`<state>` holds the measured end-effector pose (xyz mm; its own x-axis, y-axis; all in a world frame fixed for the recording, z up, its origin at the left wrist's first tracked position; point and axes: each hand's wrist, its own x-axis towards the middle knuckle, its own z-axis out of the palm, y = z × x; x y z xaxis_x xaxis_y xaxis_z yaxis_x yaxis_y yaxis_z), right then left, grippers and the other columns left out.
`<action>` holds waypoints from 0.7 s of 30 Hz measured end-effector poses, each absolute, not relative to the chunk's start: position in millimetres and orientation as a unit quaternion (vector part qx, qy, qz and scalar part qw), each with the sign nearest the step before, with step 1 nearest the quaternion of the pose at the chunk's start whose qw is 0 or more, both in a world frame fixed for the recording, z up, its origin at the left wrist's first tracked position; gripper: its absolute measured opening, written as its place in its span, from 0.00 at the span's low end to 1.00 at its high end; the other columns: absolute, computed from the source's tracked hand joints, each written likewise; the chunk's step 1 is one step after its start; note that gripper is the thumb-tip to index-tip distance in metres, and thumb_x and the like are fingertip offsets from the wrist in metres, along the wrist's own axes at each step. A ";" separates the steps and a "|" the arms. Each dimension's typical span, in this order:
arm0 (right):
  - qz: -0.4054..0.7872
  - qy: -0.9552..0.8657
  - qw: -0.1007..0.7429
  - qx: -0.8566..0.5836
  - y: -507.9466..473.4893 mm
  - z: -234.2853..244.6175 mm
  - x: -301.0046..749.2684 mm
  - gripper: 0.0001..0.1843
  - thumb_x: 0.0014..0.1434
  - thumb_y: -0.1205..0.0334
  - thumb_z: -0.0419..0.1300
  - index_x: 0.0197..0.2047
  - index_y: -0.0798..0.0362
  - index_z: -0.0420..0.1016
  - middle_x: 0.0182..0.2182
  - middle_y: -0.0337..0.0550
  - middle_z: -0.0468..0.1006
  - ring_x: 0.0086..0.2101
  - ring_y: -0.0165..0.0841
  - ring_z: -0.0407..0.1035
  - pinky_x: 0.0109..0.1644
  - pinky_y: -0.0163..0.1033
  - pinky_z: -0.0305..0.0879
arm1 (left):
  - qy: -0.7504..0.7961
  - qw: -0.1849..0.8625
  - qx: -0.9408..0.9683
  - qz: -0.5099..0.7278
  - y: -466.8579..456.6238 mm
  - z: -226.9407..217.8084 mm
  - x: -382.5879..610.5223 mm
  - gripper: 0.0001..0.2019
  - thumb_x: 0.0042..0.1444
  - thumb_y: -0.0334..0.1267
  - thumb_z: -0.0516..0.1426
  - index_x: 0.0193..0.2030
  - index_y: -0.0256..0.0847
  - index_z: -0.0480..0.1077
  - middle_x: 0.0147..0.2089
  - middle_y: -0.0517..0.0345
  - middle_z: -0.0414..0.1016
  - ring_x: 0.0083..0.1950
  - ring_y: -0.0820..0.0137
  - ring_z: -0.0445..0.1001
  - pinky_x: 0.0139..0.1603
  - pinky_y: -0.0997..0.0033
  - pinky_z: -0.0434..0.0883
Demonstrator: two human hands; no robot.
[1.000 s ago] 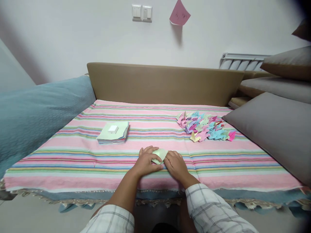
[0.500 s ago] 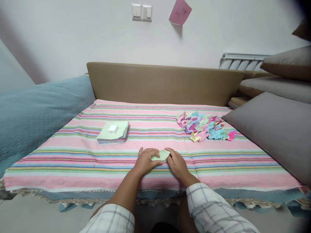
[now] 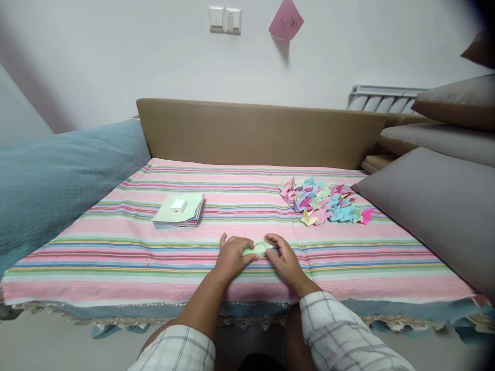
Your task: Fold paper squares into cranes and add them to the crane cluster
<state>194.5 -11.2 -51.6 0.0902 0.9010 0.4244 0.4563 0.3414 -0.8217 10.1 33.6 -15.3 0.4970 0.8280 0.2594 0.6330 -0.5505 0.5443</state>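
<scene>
A small light-green folded paper (image 3: pixel 258 249) is held between my hands, just above the striped cloth near its front edge. My left hand (image 3: pixel 234 256) pinches the left end, thumb in front and fingers behind. On the opposite end is my right hand (image 3: pixel 285 259), its thumb at the near side and its curled fingers at the far side, around the paper's tip. Beyond it to the right lies a cluster of colourful folded paper cranes (image 3: pixel 323 201). To the left sits a stack of square coloured paper (image 3: pixel 181 225), with a small white block (image 3: pixel 178 205) on top.
The striped cloth (image 3: pixel 116 247) covers the seat under everything. A brown backrest (image 3: pixel 259 134) runs along the back, and a blue-covered armrest (image 3: pixel 73 175) stands left. Grey cushions (image 3: pixel 436 206) are piled at the right. A pink note (image 3: pixel 286 20) hangs on the wall.
My right hand has shifted slightly right, and its thumb and fingers are spread further apart around the paper's end. The green paper looks narrower. My left hand keeps its pinch.
</scene>
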 end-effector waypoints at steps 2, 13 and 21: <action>0.213 -0.624 0.507 -0.555 -9.9 -49.1 193.9 0.18 0.57 0.56 0.54 0.50 0.53 0.67 0.47 0.50 0.71 0.47 0.37 0.66 0.54 0.46 0.62 | 0.428 0.185 0.847 0.256 33.7 -16.4 9.9 0.11 0.47 0.45 0.62 0.38 0.49 0.71 0.46 0.62 0.77 0.51 0.64 0.69 0.63 0.45 0.40; 0.312 -0.546 0.492 -0.602 7.4 -43.9 193.9 0.17 0.46 0.57 0.59 0.40 0.55 0.71 0.29 0.40 0.72 0.30 0.31 0.66 0.36 0.37 0.65 | 0.407 0.167 0.857 0.268 33.5 -18.1 11.1 0.12 0.47 0.46 0.62 0.39 0.49 0.71 0.47 0.60 0.76 0.51 0.63 0.69 0.63 0.44 0.38; 0.374 -0.540 0.451 -0.604 11.6 -32.5 198.4 0.16 0.43 0.61 0.59 0.38 0.55 0.72 0.23 0.33 0.67 0.22 0.26 0.60 0.27 0.32 0.59 | 0.403 0.165 0.862 0.259 30.7 -13.9 11.5 0.10 0.50 0.47 0.59 0.38 0.49 0.72 0.47 0.60 0.76 0.50 0.63 0.69 0.64 0.45 0.38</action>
<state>198.4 11.6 -32.5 0.1366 0.9900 0.0360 0.3162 -0.0092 -0.9486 11.5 30.7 -13.9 0.5417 0.7800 0.3131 0.6097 -0.6211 0.4924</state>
